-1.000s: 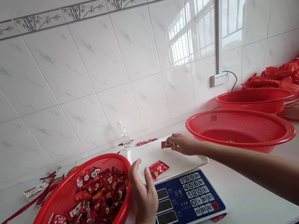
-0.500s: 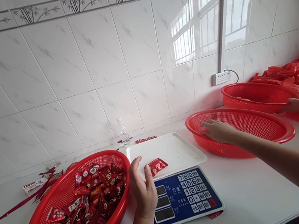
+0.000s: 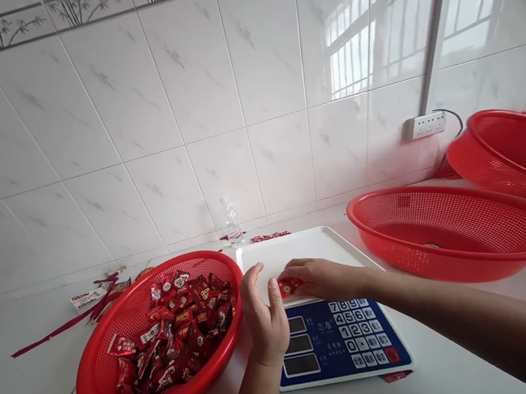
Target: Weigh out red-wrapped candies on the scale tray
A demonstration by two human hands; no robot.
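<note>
A red packet (image 3: 290, 286) lies at the near left part of the white scale tray (image 3: 321, 241). My right hand (image 3: 320, 278) is over the tray with its fingers closed around the packet's right side. Just left of it, my left hand (image 3: 265, 314) is raised at the tray's left edge, thumb and fingers apart, holding nothing. The scale's blue panel (image 3: 337, 336) with keys and displays is in front. To the left stands a red basket (image 3: 90, 387) with many red wrapped snacks (image 3: 183, 324).
A second red basket (image 3: 404, 254) stands right of the scale, a small item (image 3: 432, 245) inside. Behind it at the far right is a tilted red basket (image 3: 487, 152). A clear bottle (image 3: 233, 225) stands by the wall, a white box (image 3: 89, 299) and dark red ribbon (image 3: 54, 336) at left.
My right hand has moved left from the right basket to the packet on the tray. The far right basket is now tilted up. The view has shifted right.
</note>
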